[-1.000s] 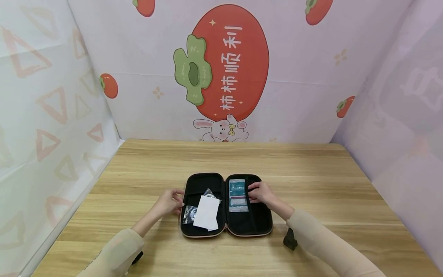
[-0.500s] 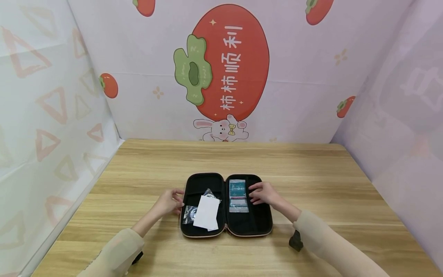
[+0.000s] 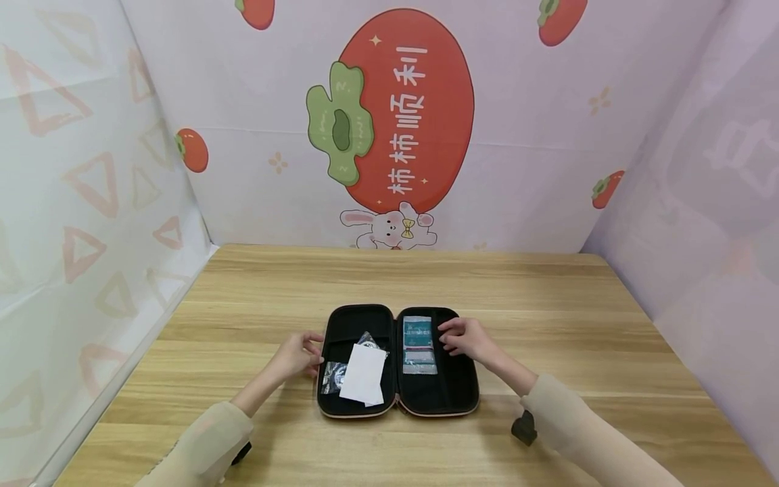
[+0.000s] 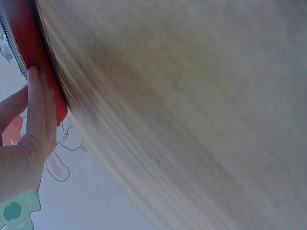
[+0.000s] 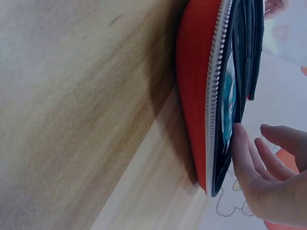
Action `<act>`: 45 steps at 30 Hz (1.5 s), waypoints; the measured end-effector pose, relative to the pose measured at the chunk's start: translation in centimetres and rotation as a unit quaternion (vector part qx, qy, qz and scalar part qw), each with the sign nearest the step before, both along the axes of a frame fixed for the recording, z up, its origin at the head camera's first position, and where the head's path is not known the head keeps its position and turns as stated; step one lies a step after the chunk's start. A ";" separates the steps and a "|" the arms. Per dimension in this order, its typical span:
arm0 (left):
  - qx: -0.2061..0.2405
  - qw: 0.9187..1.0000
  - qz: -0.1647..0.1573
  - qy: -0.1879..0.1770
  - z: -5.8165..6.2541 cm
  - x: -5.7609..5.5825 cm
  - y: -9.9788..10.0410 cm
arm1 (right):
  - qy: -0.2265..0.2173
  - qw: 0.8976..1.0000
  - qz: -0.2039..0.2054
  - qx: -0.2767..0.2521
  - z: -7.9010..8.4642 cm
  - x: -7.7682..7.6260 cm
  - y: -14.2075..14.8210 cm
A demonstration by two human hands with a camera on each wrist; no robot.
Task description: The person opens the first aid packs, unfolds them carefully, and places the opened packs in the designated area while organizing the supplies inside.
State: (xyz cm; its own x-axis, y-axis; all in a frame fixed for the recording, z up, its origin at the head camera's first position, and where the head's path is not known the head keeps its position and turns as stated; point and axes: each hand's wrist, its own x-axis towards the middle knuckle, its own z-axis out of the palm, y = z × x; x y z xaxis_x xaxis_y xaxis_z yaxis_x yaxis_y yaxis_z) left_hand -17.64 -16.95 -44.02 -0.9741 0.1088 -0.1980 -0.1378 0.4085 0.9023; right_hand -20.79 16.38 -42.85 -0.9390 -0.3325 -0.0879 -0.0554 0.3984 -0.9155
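Case (image 3: 461,387): 1, unfolded | hands (image 3: 296,354) (image 3: 468,339): 2 (1 at each half)

the head camera looks from up high, forward and down, over the table (image 3: 535,304) to the back wall (image 3: 243,189). the left wrist camera sits low and close, tipped sideways, with the left hand (image 4: 29,141) and case (image 4: 32,40) at its left edge. the right wrist camera does too, with the right hand (image 5: 268,187) low on its right side. all three share the case, table and back wall.
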 end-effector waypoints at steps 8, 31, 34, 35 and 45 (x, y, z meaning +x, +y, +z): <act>-0.001 1.000 0.000 -0.002 0.0 0.0 0.0 | 0.060 0.997 0.038 0.039 0.5 0.7 -1.2; 0.001 1.000 -0.002 0.002 0.0 0.0 0.0 | 0.165 0.971 0.155 0.074 1.1 3.4 -6.5; 0.002 1.000 -0.004 0.003 -0.1 0.0 0.0 | 0.172 0.966 0.169 0.094 1.1 3.8 -7.2; 0.002 1.000 -0.005 0.004 -0.1 0.0 -0.1 | 0.176 0.964 0.173 0.103 1.1 3.9 -7.4; 0.002 1.000 -0.006 0.003 -0.2 -0.1 -0.1 | 0.194 0.944 0.204 0.170 1.3 4.8 -9.2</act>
State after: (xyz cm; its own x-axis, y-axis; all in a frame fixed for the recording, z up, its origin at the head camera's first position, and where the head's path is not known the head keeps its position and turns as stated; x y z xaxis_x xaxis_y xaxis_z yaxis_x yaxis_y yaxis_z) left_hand -17.69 -17.08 -44.18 -0.9740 0.1205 -0.1918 -0.1279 0.4062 0.9048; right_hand -15.94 7.19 -41.53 -0.7229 -0.6874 0.0699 -0.5728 0.5395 -0.6171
